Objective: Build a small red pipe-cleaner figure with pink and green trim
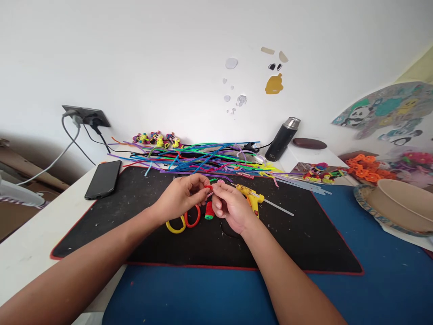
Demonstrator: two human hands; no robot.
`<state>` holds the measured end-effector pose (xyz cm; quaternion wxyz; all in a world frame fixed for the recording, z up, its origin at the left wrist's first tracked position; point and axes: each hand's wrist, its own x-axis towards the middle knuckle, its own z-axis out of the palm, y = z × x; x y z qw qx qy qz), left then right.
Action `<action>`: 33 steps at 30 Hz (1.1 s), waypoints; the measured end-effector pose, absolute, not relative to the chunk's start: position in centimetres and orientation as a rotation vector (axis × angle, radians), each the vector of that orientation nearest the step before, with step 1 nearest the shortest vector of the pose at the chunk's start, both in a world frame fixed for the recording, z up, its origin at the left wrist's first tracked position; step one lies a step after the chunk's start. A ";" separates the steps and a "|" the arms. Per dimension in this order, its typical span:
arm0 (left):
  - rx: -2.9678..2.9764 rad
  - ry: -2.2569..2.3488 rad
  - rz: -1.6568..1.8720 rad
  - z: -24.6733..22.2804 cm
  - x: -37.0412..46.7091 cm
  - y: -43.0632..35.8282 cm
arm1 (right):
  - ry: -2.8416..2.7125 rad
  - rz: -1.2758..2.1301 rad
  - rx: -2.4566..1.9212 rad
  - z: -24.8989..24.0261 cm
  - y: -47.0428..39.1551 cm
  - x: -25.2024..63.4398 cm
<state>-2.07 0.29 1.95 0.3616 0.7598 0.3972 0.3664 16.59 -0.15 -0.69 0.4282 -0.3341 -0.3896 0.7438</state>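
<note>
A black phone point(103, 180) sits at left, a black flask point(283, 140) near the wall point(162, 72), a beige bowl point(411, 199) at right.

On mat point(291, 243): scissors point(185, 220) left, glue gun point(252, 197) right. Phone point(103, 179) at mat's left edge. Pipe cleaners point(203, 158) behind, along wall point(169, 81); flask point(283, 140) behind-right. Bowl point(411, 203) far right.

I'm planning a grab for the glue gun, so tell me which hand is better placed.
Likely the right hand: it is beside the glue gun; the left hand is farther away. Both hands meet at a small red piece, so the right may need freeing.
</note>
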 end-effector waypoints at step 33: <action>2.557 1.232 0.644 0.6 -3.5 1.4 | -2.054 0.434 -1.299 -0.3 -0.7 17.2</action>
